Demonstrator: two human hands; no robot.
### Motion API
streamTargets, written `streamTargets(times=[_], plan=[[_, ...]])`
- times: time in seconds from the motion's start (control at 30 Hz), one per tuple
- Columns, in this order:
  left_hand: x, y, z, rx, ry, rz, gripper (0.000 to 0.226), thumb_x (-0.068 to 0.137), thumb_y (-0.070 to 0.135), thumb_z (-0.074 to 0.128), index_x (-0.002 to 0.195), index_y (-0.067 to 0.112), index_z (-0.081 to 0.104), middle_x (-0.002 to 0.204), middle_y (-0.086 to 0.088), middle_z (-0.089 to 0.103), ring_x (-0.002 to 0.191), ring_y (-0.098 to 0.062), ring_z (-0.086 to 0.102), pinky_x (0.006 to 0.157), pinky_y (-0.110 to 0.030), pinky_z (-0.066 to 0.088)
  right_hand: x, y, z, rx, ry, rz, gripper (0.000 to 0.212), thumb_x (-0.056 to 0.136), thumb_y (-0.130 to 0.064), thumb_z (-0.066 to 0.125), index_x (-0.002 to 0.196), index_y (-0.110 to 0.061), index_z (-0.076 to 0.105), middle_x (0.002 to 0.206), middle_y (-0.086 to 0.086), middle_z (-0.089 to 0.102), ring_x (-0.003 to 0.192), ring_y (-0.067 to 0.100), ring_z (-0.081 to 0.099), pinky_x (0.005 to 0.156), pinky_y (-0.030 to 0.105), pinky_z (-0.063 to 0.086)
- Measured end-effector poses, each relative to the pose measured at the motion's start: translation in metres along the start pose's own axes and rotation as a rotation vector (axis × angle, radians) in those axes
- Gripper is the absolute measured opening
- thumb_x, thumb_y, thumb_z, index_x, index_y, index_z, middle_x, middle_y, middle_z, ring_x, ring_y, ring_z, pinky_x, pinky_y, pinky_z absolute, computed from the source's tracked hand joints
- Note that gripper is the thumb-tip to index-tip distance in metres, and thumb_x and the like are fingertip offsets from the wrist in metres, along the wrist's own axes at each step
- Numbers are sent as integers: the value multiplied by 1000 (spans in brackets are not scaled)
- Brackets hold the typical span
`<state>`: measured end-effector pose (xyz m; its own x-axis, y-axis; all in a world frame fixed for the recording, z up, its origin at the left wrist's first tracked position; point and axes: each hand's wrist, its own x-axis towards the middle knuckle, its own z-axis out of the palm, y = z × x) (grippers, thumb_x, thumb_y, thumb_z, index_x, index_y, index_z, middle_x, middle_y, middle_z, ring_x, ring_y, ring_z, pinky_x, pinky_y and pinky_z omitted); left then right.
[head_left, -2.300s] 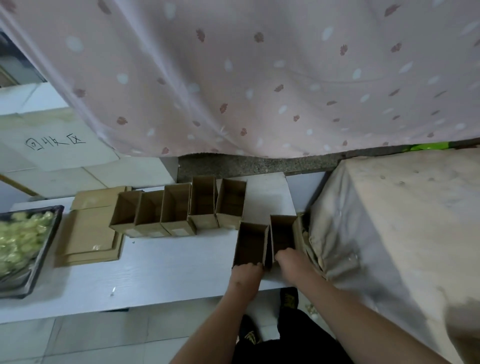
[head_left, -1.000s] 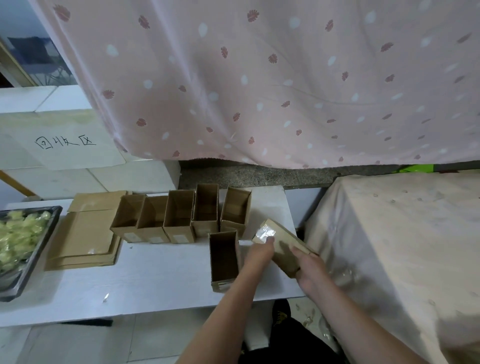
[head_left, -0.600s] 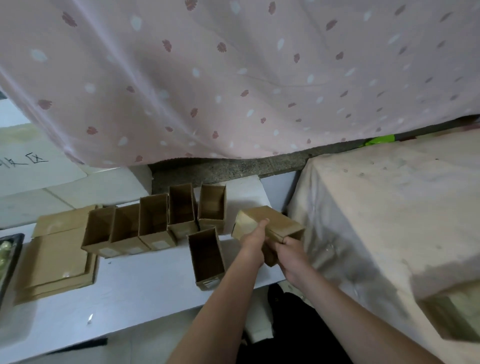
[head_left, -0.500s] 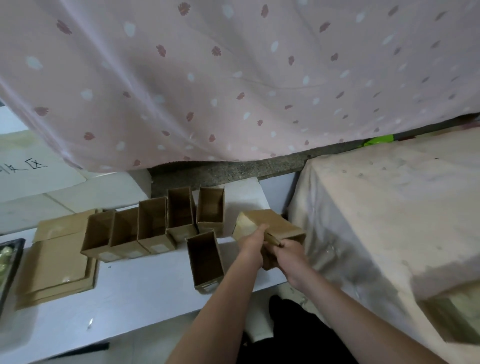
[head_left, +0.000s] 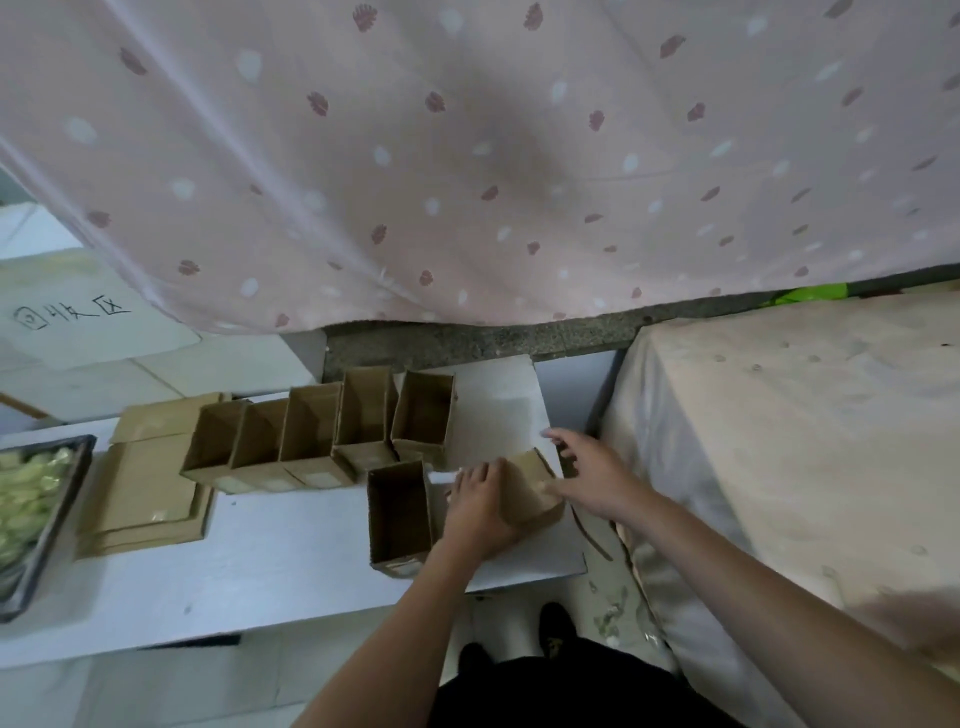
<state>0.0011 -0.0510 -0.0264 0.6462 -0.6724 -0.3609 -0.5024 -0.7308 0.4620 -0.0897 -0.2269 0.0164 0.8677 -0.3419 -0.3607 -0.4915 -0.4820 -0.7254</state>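
Small brown cardboard box (head_left: 532, 493) sits on white bench (head_left: 260, 561) nr its R end, beside an open-topped brown carton (head_left: 399, 512). L hand (head_left: 480, 506) presses flat on the box. R hand (head_left: 592, 478) is released, fingers spread, thumb at the box.

Carton (head_left: 530, 493) down on table (head_left: 291, 561) now, fingers (head_left: 566, 441) of right hand (head_left: 592, 480) loose.

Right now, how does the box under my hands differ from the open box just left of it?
The box under the hands shows a closed brown face on top; the open box shows its dark inside. The left hand and right hand rest on the box under the hands; neither holds the open box. The box under the hands sits askew; the open box lies squarer to the edge of the table. Both are plain brown cardboard.
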Motion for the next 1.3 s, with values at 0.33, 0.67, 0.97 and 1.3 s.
streamTargets(times=[0.33,0.67,0.97,1.3], plan=[[2,3,26,173,18,25,80,95,15,60,160,21,13,166,-1,13,155,-24,0,126,-45,1,25,42,41,-422,-144,-214,85,81,-25,75,153,-18,29,158,-1,28,144,20,27,115,32,30],[1,9,58,239,-41,-57,100,93,56,42,156,10,-21,160,-8,-33,148,-23,-31,120,-37,-18,39,41,41,-300,-21,-245,35,87,-27,73,117,-17,59,120,-2,49,117,19,44,100,31,40],[3,8,75,285,62,-29,95,89,75,-3,153,8,-25,158,-9,-36,147,-24,-33,120,-41,-22,49,44,50,-232,-22,-220,16,86,-20,74,97,-19,63,98,-11,46,100,12,44,91,25,42],[6,8,78,276,100,-50,96,88,77,-7,153,9,-26,159,-9,-36,147,-22,-34,122,-40,-17,47,39,55,-261,-32,-264,23,93,-11,61,83,-22,44,88,-14,43,91,13,41,77,26,37]])
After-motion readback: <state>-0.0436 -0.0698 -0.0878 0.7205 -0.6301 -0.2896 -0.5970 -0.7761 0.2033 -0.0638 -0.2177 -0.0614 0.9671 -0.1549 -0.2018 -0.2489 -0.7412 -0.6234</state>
